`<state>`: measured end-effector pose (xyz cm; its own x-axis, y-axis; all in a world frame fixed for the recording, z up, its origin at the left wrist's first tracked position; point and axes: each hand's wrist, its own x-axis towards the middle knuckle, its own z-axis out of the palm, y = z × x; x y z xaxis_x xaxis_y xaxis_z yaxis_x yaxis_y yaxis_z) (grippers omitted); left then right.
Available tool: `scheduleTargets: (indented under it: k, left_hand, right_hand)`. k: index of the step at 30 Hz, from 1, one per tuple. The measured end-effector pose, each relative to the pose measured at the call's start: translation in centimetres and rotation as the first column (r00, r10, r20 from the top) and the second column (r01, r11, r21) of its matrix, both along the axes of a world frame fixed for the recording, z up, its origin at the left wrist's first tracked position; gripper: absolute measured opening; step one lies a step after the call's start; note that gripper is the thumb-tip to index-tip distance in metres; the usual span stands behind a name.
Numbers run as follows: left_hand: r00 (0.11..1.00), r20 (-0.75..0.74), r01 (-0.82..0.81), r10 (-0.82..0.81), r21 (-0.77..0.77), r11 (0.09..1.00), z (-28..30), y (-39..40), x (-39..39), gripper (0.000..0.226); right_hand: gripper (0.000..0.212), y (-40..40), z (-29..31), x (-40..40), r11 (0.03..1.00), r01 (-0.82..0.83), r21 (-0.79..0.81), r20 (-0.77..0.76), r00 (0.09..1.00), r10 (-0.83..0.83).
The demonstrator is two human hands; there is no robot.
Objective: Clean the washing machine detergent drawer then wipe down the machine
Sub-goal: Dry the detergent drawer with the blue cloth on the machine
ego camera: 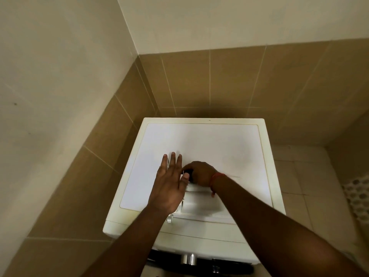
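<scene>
The white washing machine [219, 144] stands in a tiled corner, seen from above. The white detergent drawer [201, 202] lies lengthwise over the front part of the machine's top, its compartments facing up. My left hand [169, 184] is flat with straight fingers against the drawer's left side, thumb near its far end. My right hand [199, 173] curls over the drawer's far end and grips it; a small dark part [188, 173] shows under the fingers. Both forearms hide the drawer's near end.
Brown tiled walls close in behind and to the left of the machine. A chrome dial [188, 258] and the dark door rim [199, 266] show on the machine's front. A white perforated basket [357, 193] stands at the right edge on the tiled floor.
</scene>
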<state>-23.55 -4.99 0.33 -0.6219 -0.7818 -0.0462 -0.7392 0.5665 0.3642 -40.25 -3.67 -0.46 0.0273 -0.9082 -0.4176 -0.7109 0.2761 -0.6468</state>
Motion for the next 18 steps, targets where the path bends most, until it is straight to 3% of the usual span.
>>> scheduleTargets:
  k: [7,10,14,18]
  left_hand:
    - [1.0,0.011,0.0,0.0,0.005,1.0,0.0,-0.1,0.0,0.081]
    - [1.0,0.005,0.008,-0.008,0.012,1.0,-0.2,-0.1,0.0,0.082]
    - [1.0,0.018,0.02,-0.02,-0.008,1.0,-0.1,0.1,-0.1,0.083]
    - [0.999,0.047,0.021,-0.019,-0.028,0.999,-0.1,0.0,-0.1,0.084]
  right_hand:
    - [0.043,2.8,0.6,-6.6,0.987,0.077,0.141,-0.063,0.996,-0.069]
    - [0.038,1.1,0.5,-4.4,0.992,0.052,0.119,-0.059,0.997,-0.045]
    - [0.029,-2.6,-0.7,-0.5,0.994,0.053,0.095,0.066,0.996,-0.059]
    - [0.032,-3.6,-1.1,-0.7,0.985,-0.034,0.168,0.072,0.997,0.022]
